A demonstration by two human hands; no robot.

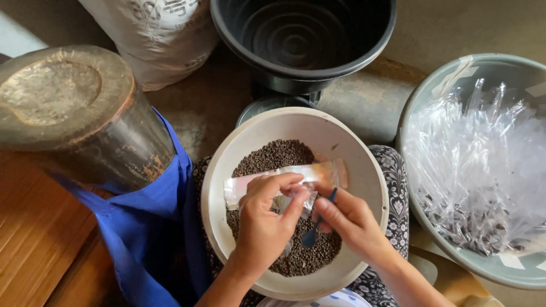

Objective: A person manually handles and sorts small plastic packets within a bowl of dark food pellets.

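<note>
- Bare concrete floor (369, 108), grey and rough, is seen under everything; a strip of brown wooden boards (34, 239) lies far to the left of the hands.
- One wide cream bowl (364, 170), smooth and round, is set directly beneath both hands; it is partly filled with small dark round seeds (273, 156).
- The left hand (264, 224) is closed, thumb and fingers pinched on one narrow clear plastic packet (250, 185), which is held level over the seeds.
- The right hand (350, 222) is closed on one small blue spoon (311, 234); its scoop end is seen below the packet, just above the seeds.
- One grey-green basin (426, 91), heaped with crinkled clear plastic packets (483, 153), too many to be counted, is placed to the right of the right hand.
- One black ribbed plastic tub (301, 40) is placed beyond the hands.
- One rusty metal cylinder (74, 113) and one blue cloth (148, 227) are seen left of the left hand.
- One white woven sack (159, 40) is leaned behind the cylinder.
</note>
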